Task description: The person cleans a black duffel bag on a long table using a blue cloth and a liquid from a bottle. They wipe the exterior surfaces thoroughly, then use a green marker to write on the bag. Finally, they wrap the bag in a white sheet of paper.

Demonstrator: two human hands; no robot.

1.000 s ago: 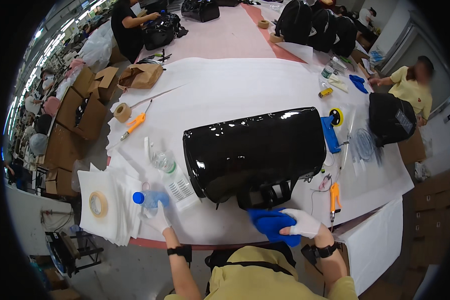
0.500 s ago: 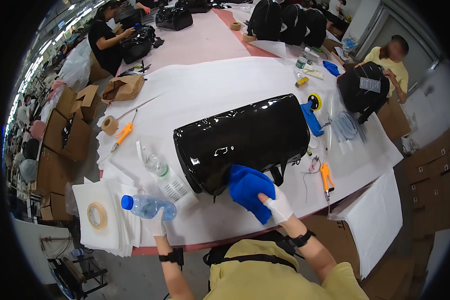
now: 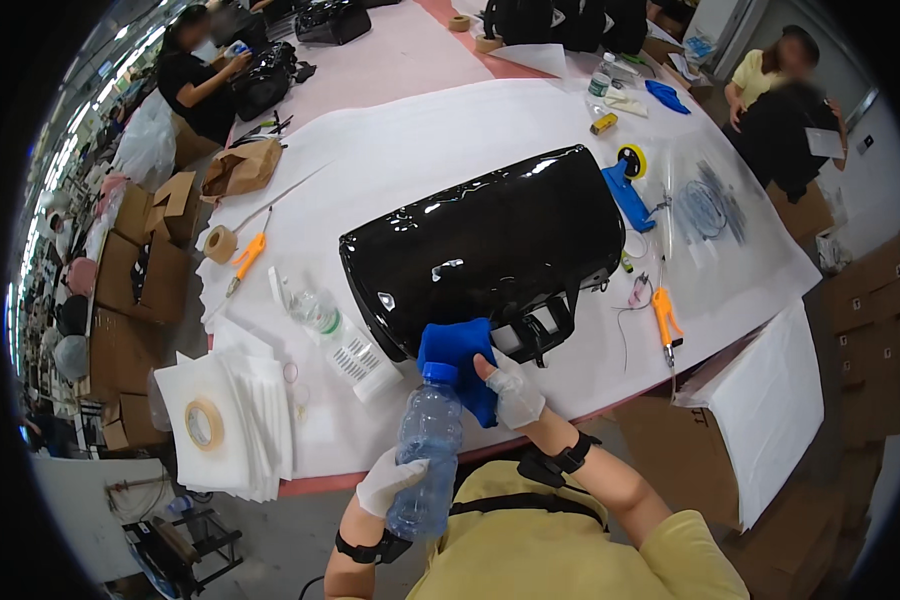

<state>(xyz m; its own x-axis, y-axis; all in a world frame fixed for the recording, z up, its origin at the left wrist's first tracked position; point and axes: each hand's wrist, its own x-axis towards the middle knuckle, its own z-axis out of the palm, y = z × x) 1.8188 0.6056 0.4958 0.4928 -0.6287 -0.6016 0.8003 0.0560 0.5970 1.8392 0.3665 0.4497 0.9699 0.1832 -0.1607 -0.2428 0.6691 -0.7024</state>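
Observation:
My left hand (image 3: 390, 482), in a white glove, is closed around a clear plastic bottle (image 3: 428, 440) with a blue cap. The bottle stands nearly upright in front of me, its cap overlapping a blue cloth (image 3: 460, 340) in view; whether they touch I cannot tell. Closed on that cloth is my gloved right hand (image 3: 516, 394), its thumb uppermost. The cloth is at the near lower edge of a glossy black bag (image 3: 480, 240), which lies on its side across the white-covered table (image 3: 370, 150). A strap with a buckle (image 3: 540, 335) hangs from the bag's near side.
White sheets (image 3: 255, 400) with a tape roll (image 3: 204, 425) lie at the left, near another bottle (image 3: 315, 310). Orange air guns (image 3: 665, 318) flank the bag. A blue tool with a yellow wheel (image 3: 630, 190) lies right. Two people handle black bags farther off.
My left hand has lifted the bottle from the left and brought it upright beside the cloth. My right hand has moved the cloth left and slightly up.

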